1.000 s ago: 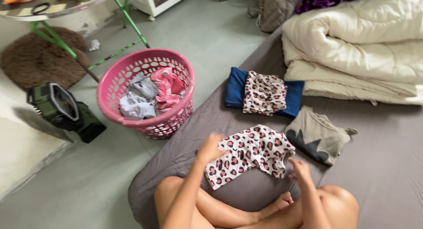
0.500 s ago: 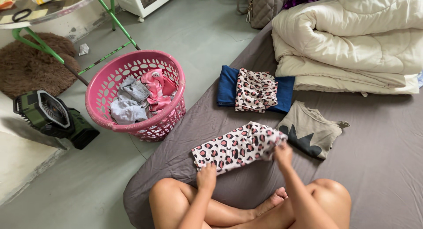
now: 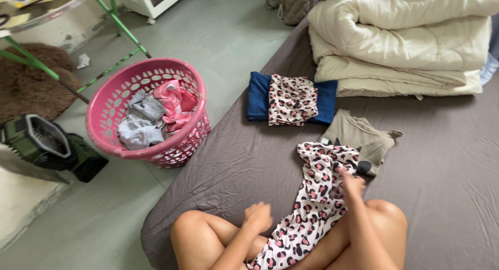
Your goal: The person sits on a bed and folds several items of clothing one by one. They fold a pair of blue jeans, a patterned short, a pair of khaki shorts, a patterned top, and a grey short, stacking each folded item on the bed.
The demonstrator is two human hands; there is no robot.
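Nearest you, your crossed legs sit on the grey mattress, and the leopard-print garment runs long from your lap away toward the far right. Your left hand hovers just beside the garment's near left edge with the fingers curled loosely; you cannot tell from this angle whether it grips any cloth. Your right hand rests on the garment's far right part, fingers bent down onto the fabric, seemingly pinching it. The garment's far end overlaps the near edge of a folded beige shirt lying flat. Farther on, a smaller folded leopard-print piece lies on top of a folded blue garment. Behind these, at the far right, a cream duvet is stacked in thick folds. Left of the mattress, on the floor, a pink laundry basket holds grey and pink clothes, and a green fan lies near its left side.
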